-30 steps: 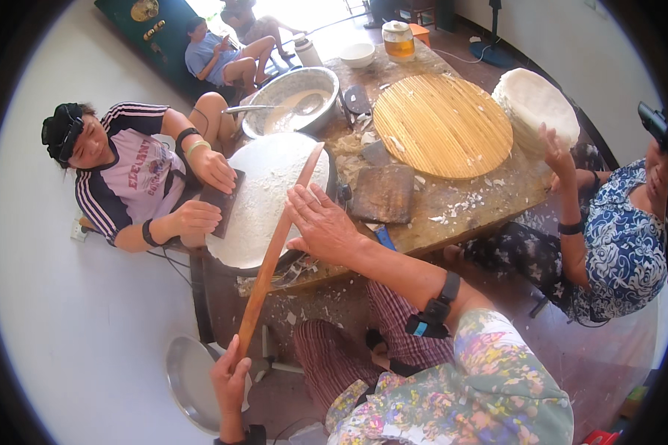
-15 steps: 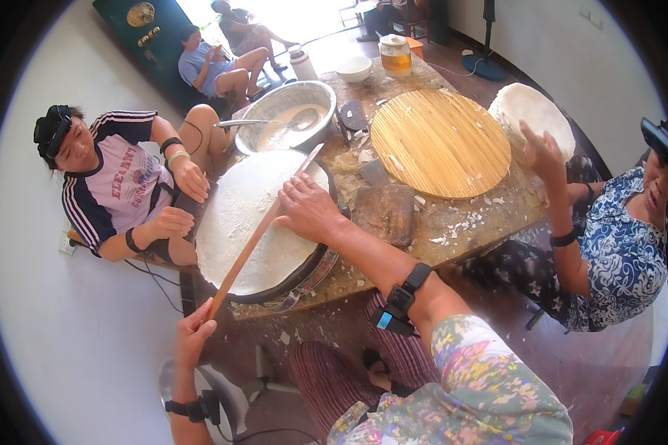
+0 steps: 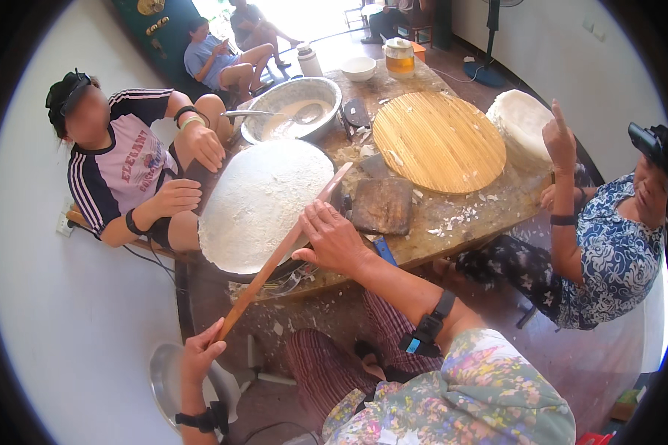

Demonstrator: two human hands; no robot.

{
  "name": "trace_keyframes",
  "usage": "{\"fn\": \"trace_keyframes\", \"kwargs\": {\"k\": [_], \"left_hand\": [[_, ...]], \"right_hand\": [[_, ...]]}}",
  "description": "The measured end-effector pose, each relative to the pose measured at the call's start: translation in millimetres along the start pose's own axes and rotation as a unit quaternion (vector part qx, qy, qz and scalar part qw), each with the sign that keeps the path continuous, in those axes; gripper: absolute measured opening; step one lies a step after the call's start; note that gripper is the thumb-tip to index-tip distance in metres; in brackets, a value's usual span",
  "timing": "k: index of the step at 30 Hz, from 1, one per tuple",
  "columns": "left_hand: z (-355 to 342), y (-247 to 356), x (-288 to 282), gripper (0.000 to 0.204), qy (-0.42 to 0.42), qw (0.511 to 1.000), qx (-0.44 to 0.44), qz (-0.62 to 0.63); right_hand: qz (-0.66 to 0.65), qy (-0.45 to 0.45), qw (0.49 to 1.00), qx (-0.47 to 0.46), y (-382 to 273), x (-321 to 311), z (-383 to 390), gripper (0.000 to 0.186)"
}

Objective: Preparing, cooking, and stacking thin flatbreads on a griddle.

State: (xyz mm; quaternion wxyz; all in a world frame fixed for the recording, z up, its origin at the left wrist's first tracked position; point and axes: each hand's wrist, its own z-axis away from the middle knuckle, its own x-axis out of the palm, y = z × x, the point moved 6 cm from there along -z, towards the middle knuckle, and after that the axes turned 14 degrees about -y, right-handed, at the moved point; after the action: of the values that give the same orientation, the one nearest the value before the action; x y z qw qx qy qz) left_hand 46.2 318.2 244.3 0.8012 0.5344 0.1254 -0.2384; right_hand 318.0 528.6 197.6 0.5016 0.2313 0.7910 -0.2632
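My left hand (image 3: 204, 348) grips the lower end of a long flat wooden stick (image 3: 257, 283). Higher up, my right hand (image 3: 330, 233) has its fingers over the same stick, which runs diagonally along the right part of a round griddle (image 3: 256, 196) covered with a white, flour-flecked layer. Left of the griddle, a co-worker's hands (image 3: 172, 196) are near a dark board, partly hidden by them. Just right of my right hand lie a worn square wooden block (image 3: 382, 204) and a blue flat tool (image 3: 384, 251) near the table edge.
The scrap-strewn wooden table (image 3: 460, 222) holds a round slatted board (image 3: 438, 137), a basin of batter with a ladle (image 3: 282, 122), a bowl, a jar and stacked white sheets (image 3: 512, 122). Co-workers (image 3: 111, 156) (image 3: 608, 252) sit either side. A metal pan (image 3: 167, 374) is below left; others sit behind.
The stick and my right hand have shifted right from over the griddle's middle toward its right side. The co-worker on the right now holds one finger raised.
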Motion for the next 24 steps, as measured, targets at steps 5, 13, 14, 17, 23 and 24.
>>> {"fn": "trace_keyframes", "kwargs": {"k": [5,13,14,17,23,24], "left_hand": [[27.3,-12.7,16.4,0.052,0.016,1.0,0.006,0.021],[82.7,-16.9,57.1,0.053,0.037,0.994,-0.038,0.092],[92.9,-22.0,65.7,0.053,0.043,0.994,-0.041,0.094],[113.7,-29.2,89.6,0.054,0.088,0.993,0.005,0.084],[134.7,-32.0,118.7,0.053,0.174,0.985,0.017,0.007],[139.3,-32.8,120.8,0.052,0.19,0.981,0.029,-0.002]], "right_hand": [[0.015,0.029,0.999,-0.013,-17.0,-7.7,21.7,0.075],[0.004,0.012,1.0,-0.028,-43.8,-45.1,52.3,0.073],[-0.004,0.027,0.999,-0.031,-50.2,-56.1,59.7,0.072],[-0.01,0.043,0.998,-0.039,-57.0,-61.9,70.6,0.071],[-0.028,0.036,0.997,-0.055,-75.8,-49.9,75.3,0.071],[-0.034,0.039,0.997,-0.061,-77.9,-50.8,73.2,0.071]]}}
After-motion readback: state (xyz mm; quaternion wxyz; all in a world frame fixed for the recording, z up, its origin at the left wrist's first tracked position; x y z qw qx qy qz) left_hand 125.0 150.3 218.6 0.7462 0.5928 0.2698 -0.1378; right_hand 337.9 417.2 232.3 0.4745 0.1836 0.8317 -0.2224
